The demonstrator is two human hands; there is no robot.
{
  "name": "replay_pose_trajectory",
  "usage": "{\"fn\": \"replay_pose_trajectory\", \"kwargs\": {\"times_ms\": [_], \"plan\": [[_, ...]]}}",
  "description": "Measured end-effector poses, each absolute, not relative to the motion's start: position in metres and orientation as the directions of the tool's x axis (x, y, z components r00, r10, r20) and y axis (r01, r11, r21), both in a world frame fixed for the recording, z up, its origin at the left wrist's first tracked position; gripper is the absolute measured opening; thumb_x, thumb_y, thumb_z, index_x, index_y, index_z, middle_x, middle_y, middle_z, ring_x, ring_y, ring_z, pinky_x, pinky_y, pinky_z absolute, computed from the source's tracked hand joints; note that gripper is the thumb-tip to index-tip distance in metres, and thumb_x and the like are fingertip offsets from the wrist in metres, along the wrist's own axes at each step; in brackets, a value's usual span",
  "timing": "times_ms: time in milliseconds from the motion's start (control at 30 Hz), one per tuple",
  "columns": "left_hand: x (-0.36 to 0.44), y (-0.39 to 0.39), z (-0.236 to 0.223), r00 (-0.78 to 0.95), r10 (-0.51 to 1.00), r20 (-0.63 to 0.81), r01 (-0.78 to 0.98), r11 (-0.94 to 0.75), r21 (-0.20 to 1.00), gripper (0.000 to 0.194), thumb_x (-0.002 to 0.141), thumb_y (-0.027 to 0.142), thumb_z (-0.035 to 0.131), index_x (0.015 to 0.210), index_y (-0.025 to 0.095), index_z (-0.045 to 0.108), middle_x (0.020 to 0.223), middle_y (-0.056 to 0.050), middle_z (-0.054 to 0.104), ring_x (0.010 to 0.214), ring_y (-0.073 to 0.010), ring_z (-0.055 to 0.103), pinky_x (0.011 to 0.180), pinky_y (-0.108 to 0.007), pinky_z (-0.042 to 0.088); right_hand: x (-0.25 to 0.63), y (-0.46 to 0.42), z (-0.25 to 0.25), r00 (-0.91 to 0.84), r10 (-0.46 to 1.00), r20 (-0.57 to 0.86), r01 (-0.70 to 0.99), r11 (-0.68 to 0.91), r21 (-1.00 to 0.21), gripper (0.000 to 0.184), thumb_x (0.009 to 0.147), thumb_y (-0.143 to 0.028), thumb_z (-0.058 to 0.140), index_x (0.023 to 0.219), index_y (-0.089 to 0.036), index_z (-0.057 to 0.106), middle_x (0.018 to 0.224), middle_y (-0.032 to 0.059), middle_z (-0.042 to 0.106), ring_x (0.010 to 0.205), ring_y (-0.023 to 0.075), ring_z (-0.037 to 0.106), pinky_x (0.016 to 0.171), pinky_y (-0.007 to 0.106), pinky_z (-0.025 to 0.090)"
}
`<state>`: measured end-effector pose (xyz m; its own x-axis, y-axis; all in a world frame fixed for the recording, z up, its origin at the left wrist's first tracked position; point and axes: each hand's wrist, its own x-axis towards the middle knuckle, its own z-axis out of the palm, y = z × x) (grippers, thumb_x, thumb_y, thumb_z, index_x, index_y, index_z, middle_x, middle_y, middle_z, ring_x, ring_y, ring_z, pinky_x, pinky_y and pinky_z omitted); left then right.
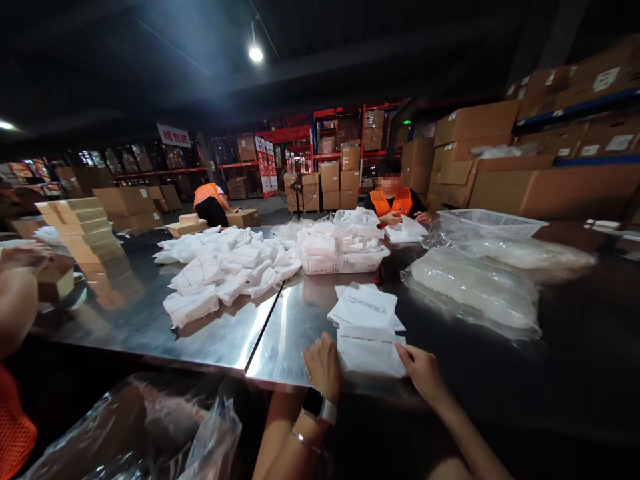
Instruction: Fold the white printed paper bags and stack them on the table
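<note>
1. Position: front white bag [373, 357] lies flat on the steel bench [300, 310], near its front edge, right of the seam [264, 328]. Printed white bags [365, 307] are fanned just beyond it, toward the bench's far edge; can't tell which overlaps which at the join.
2. Right hand [426, 377]: pinching the front bag's right side, thumb on top, near the upper right corner. Good spot, since it should control the corner without creasing the middle.
3. Left hand [323, 365]: knuckles up, fingers curled in at the bag's left side. Can't tell if it's gripping or just resting there.
4. Keep both hands level and pull outward lightly. The bag looks thin, so uneven tension would probably skew it or wrinkle the line of print.
5. Square its sides to the bench's front edge. Don't let the lower edge hang over; it could catch on the clear plastic bag [215, 433] below.
6. Watch the fanned bags: a drag across them could shift the lot. I'd lift slightly rather than slide.
7. Keep the smartwatch [315, 403] and bracelet [300, 437] off the film; either could snag.
8. Stay clear of the white basket [345, 265] and the heaped white packets [225, 267]. Both are well stocked, and a knock could spill some.
</note>
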<state>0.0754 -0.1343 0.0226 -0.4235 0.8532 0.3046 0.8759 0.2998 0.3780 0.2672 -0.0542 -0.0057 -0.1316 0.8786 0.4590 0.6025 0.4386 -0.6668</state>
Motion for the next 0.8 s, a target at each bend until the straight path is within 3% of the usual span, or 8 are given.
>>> {"fn": "replay_pose_trajectory", "kwargs": {"times_ms": [133, 233, 300, 400, 467, 533, 600, 800], "plan": [[0.093, -0.129, 0.042, -0.207, 0.826, 0.525, 0.973, 0.117, 0.199, 0.045, 0.092, 0.005, 0.035, 0.133, 0.014, 0.052, 0.118, -0.017, 0.061, 0.115, -0.0316, 0.054, 0.108, -0.057, 0.027, 0.27, -0.051, -0.01, -0.131, 0.88, 0.456, 0.612, 0.434, -0.661, 0.069, 0.077, -0.084, 0.023, 0.045, -0.023, 0.032, 0.043, -0.0005, 0.033, 0.046, 0.0131, 0.035, 0.046, 0.027, 0.029], [0.107, -0.111, 0.038, -0.019, 0.835, 0.55, 0.981, -0.09, 0.171, 0.047, 0.094, 0.021, 0.048, 0.141, 0.022, 0.045, 0.141, -0.014, 0.048, 0.13, -0.0332, 0.041, 0.112, -0.06, 0.021, 0.275, -0.048, -0.016, -0.143, 0.882, 0.448, 0.683, 0.416, -0.601, 0.068, 0.08, -0.078, 0.02, 0.046, -0.023, 0.039, 0.044, 0.0025, 0.041, 0.047, 0.0159, 0.043, 0.048, 0.029, 0.033], [0.11, -0.099, 0.029, -0.044, 0.871, 0.49, 0.968, -0.085, 0.237, 0.043, 0.092, 0.032, 0.054, 0.134, 0.024, 0.052, 0.133, -0.013, 0.054, 0.122, -0.0335, 0.048, 0.107, -0.058, 0.031, 0.276, -0.049, -0.015, -0.096, 0.884, 0.458, 0.793, 0.346, -0.501, 0.067, 0.083, -0.074, 0.02, 0.056, -0.022, 0.052, 0.046, 0.005, 0.048, 0.047, 0.0192, 0.048, 0.048, 0.031, 0.034], [0.11, -0.09, 0.016, -0.097, 0.89, 0.445, 0.956, -0.041, 0.291, 0.033, 0.09, 0.036, 0.058, 0.12, 0.023, 0.061, 0.111, -0.01, 0.062, 0.107, -0.0307, 0.054, 0.096, -0.051, 0.041, 0.263, -0.059, -0.002, -0.014, 0.786, 0.618, 0.935, 0.23, -0.272, 0.059, 0.091, -0.058, 0.025, 0.102, -0.015, 0.065, 0.071, 0.0142, 0.067, 0.061, 0.027, 0.06, 0.051, 0.034, 0.039], [0.108, -0.091, 0.011, -0.103, 0.88, 0.464, 0.955, -0.042, 0.293, 0.028, 0.091, 0.032, 0.055, 0.117, 0.023, 0.061, 0.11, -0.009, 0.062, 0.107, -0.03, 0.054, 0.094, -0.048, 0.041, 0.244, -0.066, 0.008, -0.106, 0.656, 0.748, 0.947, 0.295, -0.124, 0.049, 0.096, -0.042, 0.03, 0.123, -0.012, 0.058, 0.101, 0.0206, 0.069, 0.09, 0.0301, 0.064, 0.067, 0.037, 0.048], [0.104, -0.094, 0.007, -0.074, 0.875, 0.479, 0.954, -0.078, 0.29, 0.027, 0.094, 0.026, 0.05, 0.118, 0.024, 0.061, 0.114, -0.009, 0.061, 0.109, -0.0289, 0.053, 0.095, -0.047, 0.041, 0.22, -0.067, 0.01, -0.258, 0.566, 0.783, 0.894, 0.448, -0.029, 0.042, 0.096, -0.027, 0.03, 0.124, -0.012, 0.058, 0.122, 0.0213, 0.063, 0.115, 0.03, 0.057, 0.092, 0.043, 0.046], [0.099, -0.098, 0.004, -0.058, 0.879, 0.473, 0.94, -0.111, 0.321, 0.028, 0.095, 0.021, 0.044, 0.118, 0.024, 0.06, 0.116, -0.009, 0.061, 0.111, -0.0285, 0.052, 0.095, -0.047, 0.041, 0.203, -0.06, 0.0, -0.301, 0.578, 0.758, 0.835, 0.544, -0.083, 0.043, 0.093, -0.02, 0.028, 0.118, -0.009, 0.061, 0.125, 0.0226, 0.061, 0.123, 0.0317, 0.052, 0.104, 0.05, 0.038], [0.091, -0.099, -0.007, -0.178, 0.875, 0.451, 0.732, -0.189, 0.655, 0.033, 0.094, 0.015, 0.035, 0.122, 0.011, 0.053, 0.124, -0.017, 0.056, 0.115, -0.025, 0.054, 0.102, -0.037, 0.043, 0.214, -0.034, -0.034, 0.013, 0.86, 0.51, 0.537, 0.424, -0.729, 0.059, 0.079, -0.052, 0.041, 0.113, -0.008, 0.063, 0.119, 0.0246, 0.063, 0.115, 0.0379, 0.057, 0.102, 0.055, 0.041]]}}
